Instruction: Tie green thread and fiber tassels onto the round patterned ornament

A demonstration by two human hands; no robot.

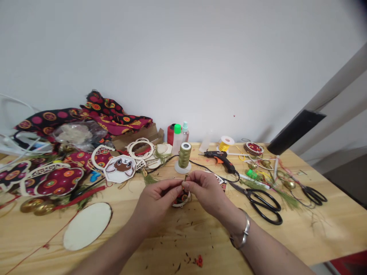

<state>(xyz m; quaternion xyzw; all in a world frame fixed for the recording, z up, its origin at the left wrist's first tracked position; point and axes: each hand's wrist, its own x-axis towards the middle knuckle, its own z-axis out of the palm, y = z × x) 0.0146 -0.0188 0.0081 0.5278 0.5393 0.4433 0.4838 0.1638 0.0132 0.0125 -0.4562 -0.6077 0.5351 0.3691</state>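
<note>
My left hand (159, 196) and my right hand (205, 186) meet at the middle of the table, thumbs and forefingers pinched together. A small olive-brown bit (186, 178) pokes up between the fingertips, too small to name; the fingers hide the rest. Just under the hands is a small round ornament (181, 198) with dark patterned fabric and a pale wooden rim, partly covered by the fingers. Right behind them stands a spool of olive thread (185, 154). Near my right hand lie large black-handled scissors (262, 202).
A hot glue gun (220, 157), yellow ribbon spool (226, 143) and smaller scissors (314, 194) lie to the right. Bottles (177, 139) stand behind. Patterned fabric (114, 114), a sheep-face ornament (119, 169) and a pale oval board (87, 226) are left. Dark scraps (187, 258) litter the front.
</note>
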